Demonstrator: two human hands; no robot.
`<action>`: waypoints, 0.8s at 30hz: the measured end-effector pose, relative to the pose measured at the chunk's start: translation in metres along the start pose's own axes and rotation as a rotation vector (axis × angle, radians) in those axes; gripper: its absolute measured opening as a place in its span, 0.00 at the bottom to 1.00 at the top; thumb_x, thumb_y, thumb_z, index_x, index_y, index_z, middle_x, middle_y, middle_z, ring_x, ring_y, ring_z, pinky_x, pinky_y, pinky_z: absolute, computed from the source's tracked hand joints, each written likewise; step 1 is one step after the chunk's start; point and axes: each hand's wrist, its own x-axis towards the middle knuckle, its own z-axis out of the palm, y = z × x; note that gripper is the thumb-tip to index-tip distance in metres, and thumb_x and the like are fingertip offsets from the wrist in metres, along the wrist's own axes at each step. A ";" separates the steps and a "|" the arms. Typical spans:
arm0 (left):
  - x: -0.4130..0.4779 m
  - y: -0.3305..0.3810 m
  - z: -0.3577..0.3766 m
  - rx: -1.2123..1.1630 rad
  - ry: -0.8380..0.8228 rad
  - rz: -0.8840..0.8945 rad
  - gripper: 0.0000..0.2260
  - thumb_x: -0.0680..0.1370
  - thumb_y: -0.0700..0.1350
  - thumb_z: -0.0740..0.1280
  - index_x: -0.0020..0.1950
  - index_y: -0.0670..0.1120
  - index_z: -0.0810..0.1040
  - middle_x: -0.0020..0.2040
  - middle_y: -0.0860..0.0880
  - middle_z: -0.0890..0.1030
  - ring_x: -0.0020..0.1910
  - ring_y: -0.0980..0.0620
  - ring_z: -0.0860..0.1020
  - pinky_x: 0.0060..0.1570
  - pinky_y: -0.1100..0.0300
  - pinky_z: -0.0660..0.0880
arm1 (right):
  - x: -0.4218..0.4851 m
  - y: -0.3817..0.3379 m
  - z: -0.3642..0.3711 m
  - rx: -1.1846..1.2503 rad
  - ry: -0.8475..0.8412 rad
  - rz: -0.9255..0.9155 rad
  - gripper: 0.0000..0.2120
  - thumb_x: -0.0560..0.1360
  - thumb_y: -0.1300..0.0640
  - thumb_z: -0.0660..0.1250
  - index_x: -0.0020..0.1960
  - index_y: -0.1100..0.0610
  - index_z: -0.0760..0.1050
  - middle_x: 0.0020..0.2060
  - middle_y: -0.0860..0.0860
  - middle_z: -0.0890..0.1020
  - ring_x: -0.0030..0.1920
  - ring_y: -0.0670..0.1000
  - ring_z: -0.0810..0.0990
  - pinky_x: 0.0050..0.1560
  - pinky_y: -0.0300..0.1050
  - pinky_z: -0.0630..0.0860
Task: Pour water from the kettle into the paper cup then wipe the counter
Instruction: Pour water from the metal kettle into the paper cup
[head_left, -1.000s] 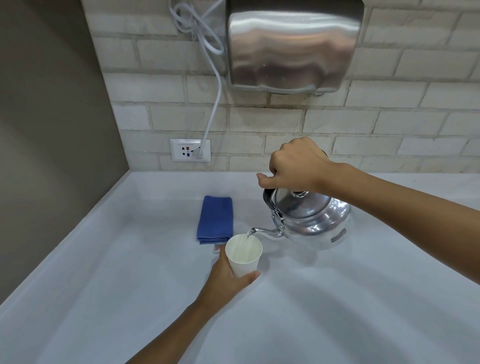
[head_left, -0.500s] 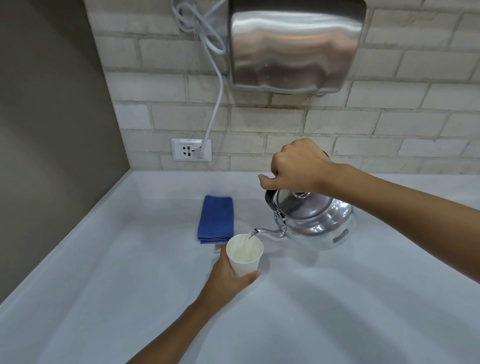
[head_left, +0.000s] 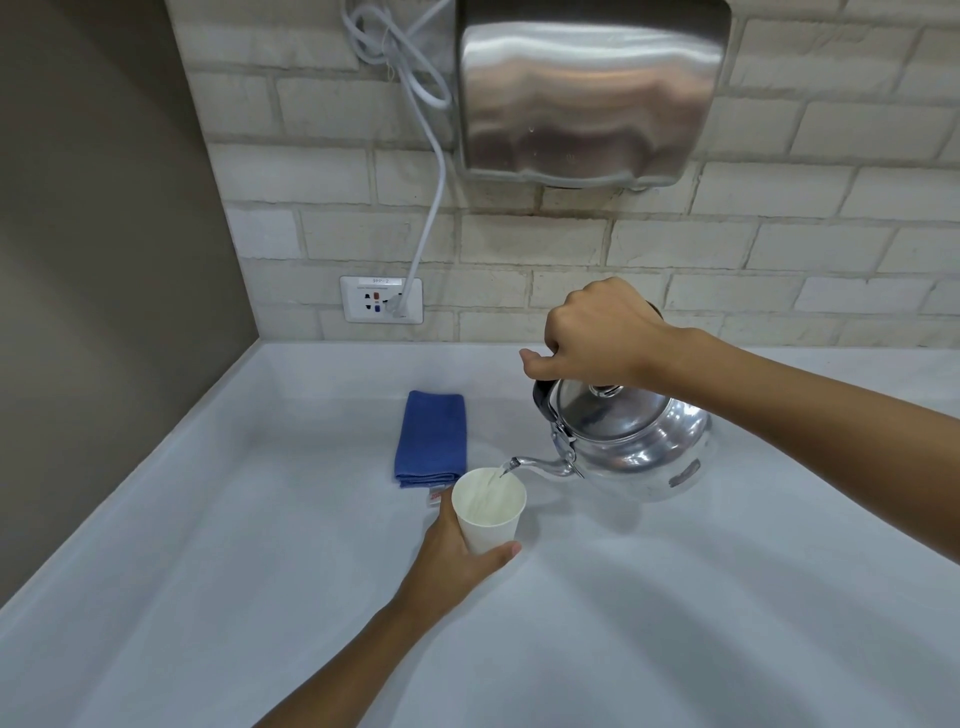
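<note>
The kettle is shiny silver with a black handle end. The paper cup is plain white, creamy inside. Toward the counter's back left corner lies a solid blue cloth with a small white-and-red tag. The counter is pale blue-white. Behind it, off-white brick tiles, a white socket with red and blue marks, a white cord, and a brushed silver dryer; the side wall is brown-grey.
</note>
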 end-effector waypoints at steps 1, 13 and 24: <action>0.000 0.000 0.000 0.001 0.000 -0.002 0.32 0.62 0.57 0.77 0.56 0.68 0.59 0.59 0.60 0.72 0.59 0.57 0.72 0.56 0.63 0.70 | 0.000 0.000 0.000 -0.004 0.001 0.000 0.29 0.73 0.45 0.60 0.21 0.58 0.54 0.18 0.52 0.58 0.21 0.51 0.55 0.27 0.40 0.50; 0.000 0.000 0.000 -0.007 -0.004 -0.002 0.32 0.62 0.58 0.76 0.56 0.69 0.60 0.60 0.60 0.72 0.60 0.57 0.72 0.55 0.65 0.70 | -0.001 0.000 0.000 -0.021 0.005 -0.016 0.29 0.73 0.45 0.60 0.21 0.58 0.53 0.17 0.51 0.56 0.21 0.51 0.53 0.26 0.39 0.50; -0.001 0.000 -0.001 -0.010 -0.010 -0.002 0.31 0.62 0.58 0.76 0.56 0.69 0.60 0.57 0.65 0.71 0.57 0.61 0.72 0.48 0.76 0.70 | 0.001 0.000 -0.001 -0.032 0.008 -0.022 0.28 0.73 0.45 0.60 0.21 0.57 0.54 0.17 0.51 0.58 0.21 0.50 0.55 0.27 0.39 0.49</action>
